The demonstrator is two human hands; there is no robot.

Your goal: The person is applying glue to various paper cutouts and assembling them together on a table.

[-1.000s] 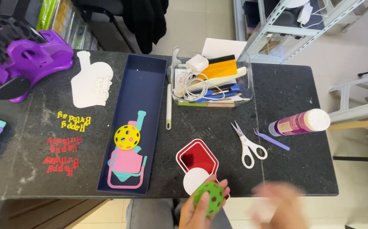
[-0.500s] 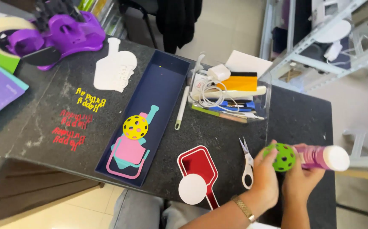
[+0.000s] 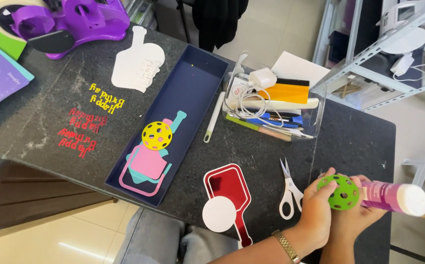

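My left hand (image 3: 315, 215), with a gold watch on its wrist, holds a green perforated paper disc (image 3: 338, 191) at the table's front right. Right behind it, my right hand (image 3: 356, 221) grips a purple glue bottle (image 3: 393, 197) with a white cap, lying sideways with its tip against the disc. White-handled scissors (image 3: 288, 193) lie just left of my hands. Further left are a red paddle cutout (image 3: 229, 188) and a white paper circle (image 3: 218, 214) overlapping it.
A long navy box (image 3: 193, 93) holds a yellow perforated disc (image 3: 157, 135) and pink and teal cutouts (image 3: 146, 166). A clear tub (image 3: 315, 105) of tools and cables stands behind. Paper letters (image 3: 92, 122), a white cutout (image 3: 138, 61) and a purple tape dispenser (image 3: 70, 19) lie left.
My left hand carried the green disc from the front edge near the red paddle over to the right. My right hand picked up the glue bottle and brought it against the disc.
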